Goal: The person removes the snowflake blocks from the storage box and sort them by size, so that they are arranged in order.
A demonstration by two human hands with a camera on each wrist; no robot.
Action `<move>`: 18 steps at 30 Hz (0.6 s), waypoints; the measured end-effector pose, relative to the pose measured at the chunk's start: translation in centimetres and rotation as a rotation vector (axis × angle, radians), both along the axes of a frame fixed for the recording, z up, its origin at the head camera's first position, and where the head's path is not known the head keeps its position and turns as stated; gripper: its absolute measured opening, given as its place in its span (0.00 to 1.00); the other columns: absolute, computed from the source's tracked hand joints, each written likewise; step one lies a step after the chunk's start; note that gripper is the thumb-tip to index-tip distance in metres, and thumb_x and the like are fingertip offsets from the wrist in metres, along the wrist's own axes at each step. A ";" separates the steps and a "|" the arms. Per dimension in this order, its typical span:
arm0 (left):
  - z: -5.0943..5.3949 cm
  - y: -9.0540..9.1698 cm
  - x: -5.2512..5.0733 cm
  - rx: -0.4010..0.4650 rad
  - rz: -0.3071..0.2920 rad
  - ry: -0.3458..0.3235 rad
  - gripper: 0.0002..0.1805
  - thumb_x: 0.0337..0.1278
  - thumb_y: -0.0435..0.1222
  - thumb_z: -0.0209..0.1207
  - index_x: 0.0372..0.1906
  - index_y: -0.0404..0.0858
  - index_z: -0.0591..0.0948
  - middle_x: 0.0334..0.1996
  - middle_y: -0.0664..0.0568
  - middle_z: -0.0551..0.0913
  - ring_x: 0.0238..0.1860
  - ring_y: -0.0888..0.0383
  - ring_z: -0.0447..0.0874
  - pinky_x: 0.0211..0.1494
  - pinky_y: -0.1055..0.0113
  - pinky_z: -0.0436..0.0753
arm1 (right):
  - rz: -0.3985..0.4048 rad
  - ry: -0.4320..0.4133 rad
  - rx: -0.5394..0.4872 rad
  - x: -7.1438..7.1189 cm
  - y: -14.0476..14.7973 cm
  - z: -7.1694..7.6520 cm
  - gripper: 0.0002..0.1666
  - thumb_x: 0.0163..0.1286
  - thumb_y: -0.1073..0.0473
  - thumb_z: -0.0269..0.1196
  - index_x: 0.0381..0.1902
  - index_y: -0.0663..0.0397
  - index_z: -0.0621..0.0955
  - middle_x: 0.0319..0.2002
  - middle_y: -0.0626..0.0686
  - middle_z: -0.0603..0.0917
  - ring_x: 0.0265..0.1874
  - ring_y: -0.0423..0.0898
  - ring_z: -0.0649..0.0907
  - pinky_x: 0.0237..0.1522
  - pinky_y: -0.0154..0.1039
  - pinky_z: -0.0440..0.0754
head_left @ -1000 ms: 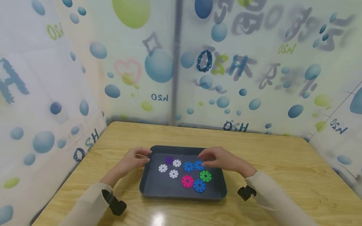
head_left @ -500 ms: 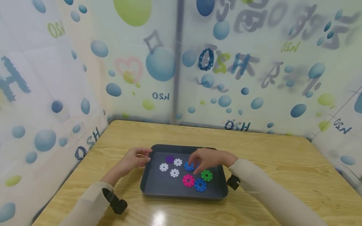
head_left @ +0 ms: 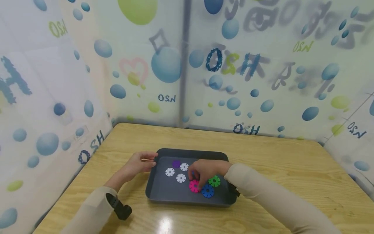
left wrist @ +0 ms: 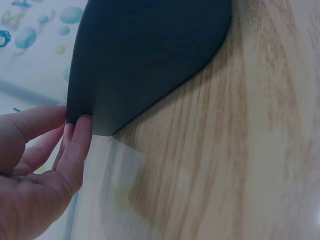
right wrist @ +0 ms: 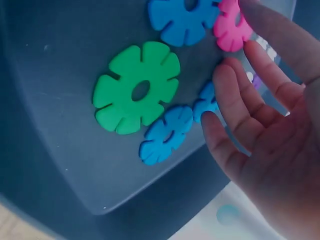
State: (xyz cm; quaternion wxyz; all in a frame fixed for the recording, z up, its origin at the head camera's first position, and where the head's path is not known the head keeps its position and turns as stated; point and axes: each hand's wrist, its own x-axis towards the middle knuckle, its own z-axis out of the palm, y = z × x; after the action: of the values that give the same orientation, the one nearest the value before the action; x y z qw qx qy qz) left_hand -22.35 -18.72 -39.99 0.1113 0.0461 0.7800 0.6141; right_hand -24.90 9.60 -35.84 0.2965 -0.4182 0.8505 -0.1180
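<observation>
A dark grey tray (head_left: 163, 191) holds several notched plastic discs. My left hand (head_left: 138, 166) grips the tray's left side near the far corner; in the left wrist view the thumb and fingers (left wrist: 80, 145) lie on either side of its wall. Over the middle of the tray, my right hand (head_left: 205, 170) has its thumb and forefinger at opposite edges of a pink notched disc (head_left: 193, 186), pinching it where it lies. Under that hand are two blue discs (right wrist: 167, 135), mostly hidden in the head view. A green disc (head_left: 214, 181) and another blue disc (head_left: 207, 191) lie beside the pink one.
In the tray's left half lie white discs (head_left: 181, 178) and a purple disc (head_left: 176, 163). The tray stands on a wooden table (head_left: 271, 162). Patterned curtains (head_left: 140, 107) hang behind and beside the table.
My right hand has moved left and nearer from the tray's far right, over the blue discs, down to the pink disc. The left hand stays at the tray's rim.
</observation>
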 end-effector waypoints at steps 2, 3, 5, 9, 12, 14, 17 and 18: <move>0.0 0.0 0.0 -0.004 -0.004 0.000 0.24 0.56 0.27 0.58 0.58 0.26 0.70 0.51 0.35 0.71 0.47 0.52 0.75 0.47 0.59 0.81 | 0.009 0.021 0.002 0.1 -0.2 -0.2 0.18 0.47 0.62 0.73 0.34 0.47 0.77 0.27 0.45 0.76 0.25 0.37 0.73 0.27 0.28 0.76; 0.0 0.0 0.0 -0.005 -0.001 -0.005 0.24 0.56 0.27 0.58 0.58 0.27 0.70 0.51 0.35 0.71 0.47 0.52 0.75 0.47 0.60 0.81 | 0.012 0.030 0.003 0.1 -0.2 -0.3 0.18 0.47 0.62 0.74 0.34 0.47 0.77 0.27 0.45 0.76 0.25 0.37 0.73 0.26 0.28 0.75; 0.1 0.0 0.0 -0.004 -0.001 -0.011 0.24 0.56 0.27 0.58 0.58 0.27 0.70 0.52 0.35 0.71 0.47 0.52 0.75 0.47 0.60 0.81 | 0.017 0.044 0.009 0.1 -0.3 -0.4 0.18 0.47 0.62 0.74 0.32 0.47 0.76 0.26 0.45 0.76 0.24 0.37 0.72 0.25 0.28 0.74; 0.2 0.0 0.1 0.003 -0.008 -0.011 0.24 0.56 0.27 0.58 0.58 0.26 0.70 0.51 0.34 0.70 0.46 0.53 0.75 0.47 0.59 0.81 | 0.014 0.051 0.026 0.1 -0.5 -0.4 0.19 0.46 0.62 0.74 0.30 0.47 0.75 0.25 0.45 0.75 0.24 0.37 0.72 0.25 0.28 0.74; 0.2 0.0 0.1 0.010 -0.007 -0.011 0.24 0.56 0.27 0.58 0.58 0.26 0.70 0.51 0.34 0.71 0.45 0.53 0.75 0.47 0.59 0.81 | 0.013 0.047 0.033 0.0 -0.5 -0.4 0.19 0.46 0.61 0.74 0.29 0.47 0.74 0.25 0.44 0.75 0.24 0.37 0.73 0.25 0.28 0.74; 0.3 0.0 0.2 0.011 -0.007 -0.013 0.24 0.56 0.27 0.58 0.58 0.26 0.70 0.51 0.34 0.71 0.45 0.53 0.75 0.47 0.59 0.81 | 0.006 0.036 0.026 0.0 -0.4 -0.3 0.19 0.46 0.62 0.74 0.28 0.47 0.73 0.25 0.43 0.74 0.24 0.37 0.73 0.25 0.28 0.74; 0.3 0.0 0.2 0.015 0.001 -0.021 0.24 0.56 0.27 0.58 0.58 0.27 0.70 0.51 0.35 0.71 0.45 0.54 0.76 0.47 0.60 0.81 | -0.012 0.015 -0.003 0.0 -0.3 -0.2 0.17 0.48 0.64 0.73 0.27 0.49 0.73 0.25 0.43 0.75 0.24 0.37 0.73 0.26 0.28 0.74; 0.3 0.0 0.2 0.015 -0.004 -0.019 0.24 0.56 0.27 0.58 0.58 0.26 0.70 0.51 0.35 0.70 0.46 0.53 0.75 0.47 0.60 0.81 | -0.018 0.007 -0.017 0.1 -0.2 -0.1 0.16 0.49 0.65 0.72 0.27 0.49 0.73 0.24 0.44 0.75 0.23 0.37 0.73 0.26 0.28 0.74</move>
State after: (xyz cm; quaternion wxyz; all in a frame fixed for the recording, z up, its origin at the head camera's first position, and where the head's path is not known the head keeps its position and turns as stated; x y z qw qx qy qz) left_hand -22.16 -18.68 -39.72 0.1196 0.0426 0.7743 0.6200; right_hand -24.83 9.44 -35.96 0.2887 -0.4132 0.8543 -0.1264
